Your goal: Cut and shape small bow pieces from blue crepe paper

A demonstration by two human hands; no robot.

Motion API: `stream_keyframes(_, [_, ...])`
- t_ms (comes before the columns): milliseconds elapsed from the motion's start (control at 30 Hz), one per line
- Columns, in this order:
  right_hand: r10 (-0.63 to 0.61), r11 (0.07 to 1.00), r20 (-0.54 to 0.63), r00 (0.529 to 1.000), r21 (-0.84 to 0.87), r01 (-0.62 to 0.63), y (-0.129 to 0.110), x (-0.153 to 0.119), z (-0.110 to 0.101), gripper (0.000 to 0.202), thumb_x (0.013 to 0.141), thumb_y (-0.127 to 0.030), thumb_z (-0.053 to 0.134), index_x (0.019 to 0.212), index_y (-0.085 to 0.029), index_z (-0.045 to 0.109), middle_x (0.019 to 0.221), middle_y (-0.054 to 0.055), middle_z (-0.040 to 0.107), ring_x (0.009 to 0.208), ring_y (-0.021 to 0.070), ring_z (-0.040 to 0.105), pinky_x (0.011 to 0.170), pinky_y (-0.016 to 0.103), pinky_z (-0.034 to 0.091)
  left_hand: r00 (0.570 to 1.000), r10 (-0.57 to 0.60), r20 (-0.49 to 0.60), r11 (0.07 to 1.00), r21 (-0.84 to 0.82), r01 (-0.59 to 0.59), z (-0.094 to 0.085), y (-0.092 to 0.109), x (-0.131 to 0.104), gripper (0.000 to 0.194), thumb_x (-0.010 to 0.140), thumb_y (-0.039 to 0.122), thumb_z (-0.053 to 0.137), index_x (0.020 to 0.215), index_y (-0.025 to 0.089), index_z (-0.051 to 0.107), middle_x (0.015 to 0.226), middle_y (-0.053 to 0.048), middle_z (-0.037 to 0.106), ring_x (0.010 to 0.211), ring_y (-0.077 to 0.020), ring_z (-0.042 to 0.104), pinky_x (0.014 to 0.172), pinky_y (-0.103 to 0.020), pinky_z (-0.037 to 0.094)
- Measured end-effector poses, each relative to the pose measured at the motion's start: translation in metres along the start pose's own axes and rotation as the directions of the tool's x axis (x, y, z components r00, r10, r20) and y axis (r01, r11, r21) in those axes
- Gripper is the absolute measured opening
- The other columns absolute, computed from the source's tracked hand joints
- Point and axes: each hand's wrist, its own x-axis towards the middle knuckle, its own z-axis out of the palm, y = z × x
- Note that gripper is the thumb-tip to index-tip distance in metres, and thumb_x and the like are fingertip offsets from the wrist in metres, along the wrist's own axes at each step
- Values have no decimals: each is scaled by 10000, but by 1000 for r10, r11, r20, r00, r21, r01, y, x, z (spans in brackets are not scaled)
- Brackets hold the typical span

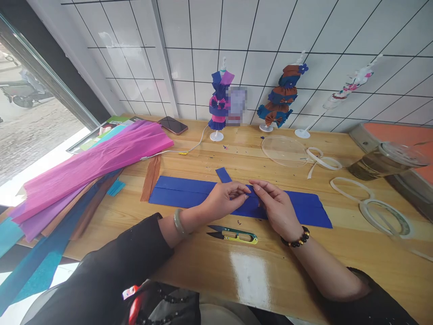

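Observation:
A long blue crepe paper strip (182, 191) with a lengthwise crease lies across the wooden table under both hands. My left hand (227, 197) is closed in a pinch over its middle, with a bit of blue paper at the fingertips. Close beside it, my right hand (279, 207) pinches at the same blue paper, thumb and forefinger together. A short blue paper piece (223, 175) sticks out beyond the far edge of the strip. Nearer to me lie thread snips (233, 234) with a green and yellow handle, touched by neither hand.
Pink crepe paper (101, 149) and other coloured sheets are piled at left, near a brown strip (151, 178) and a phone (173, 125). Paper-dressed figures (219, 106) stand along the tiled wall. A tape roll (385, 218) and a lidded cup (382, 160) are at right.

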Motion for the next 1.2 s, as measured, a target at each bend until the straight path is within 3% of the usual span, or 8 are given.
stream_keyframes(167, [-3, 999, -1, 1000, -45, 3, -4, -1, 0, 337, 741, -434, 616, 961, -182, 658, 768, 19, 627, 554, 88, 434, 494, 220, 382, 1000, -10, 6, 999, -46, 10, 0, 3, -1, 187, 748, 201, 554, 913, 127, 603, 774, -39, 630, 654, -90, 574, 654, -211, 465])
stream_keyframes(367, [-15, 999, 19, 1000, -45, 16, -3, 0, -2, 329, 748, -426, 614, 967, -183, 651, 764, 16, 618, 573, 94, 447, 496, 216, 394, 997, -45, 66, 999, 16, 44, -4, 13, -3, 218, 752, 173, 511, 938, 132, 616, 727, -12, 606, 630, -81, 549, 610, -188, 438])
stream_keyframes(700, [-73, 997, 27, 997, -18, 73, 0, 0, -2, 360, 774, -396, 603, 1095, -233, 623, 732, -12, 597, 569, 92, 469, 540, 232, 424, 997, -67, -24, 992, -113, 64, -1, 3, 1, 193, 748, 225, 576, 907, 118, 603, 764, -29, 616, 633, -69, 545, 635, -196, 461])
stream_keyframes(933, [-158, 979, 61, 986, -124, 164, 4, 0, -5, 310, 722, -378, 656, 1000, -245, 688, 942, 43, 682, 841, 188, 589, 742, 338, 484, 992, -102, -71, 976, -198, 86, -3, -2, 5, 189, 708, 198, 615, 878, 121, 584, 729, -14, 596, 654, -77, 565, 647, -211, 475])
stream_keyframes(1200, [-300, 898, 70, 951, -315, 307, 8, 1, -6, 290, 743, -351, 635, 1001, -232, 692, 919, 62, 675, 781, 192, 593, 713, 361, 493, 988, -131, -84, 979, -169, 116, -3, 3, 6, 174, 683, 154, 625, 848, 113, 586, 716, -11, 585, 642, -66, 556, 626, -190, 453])
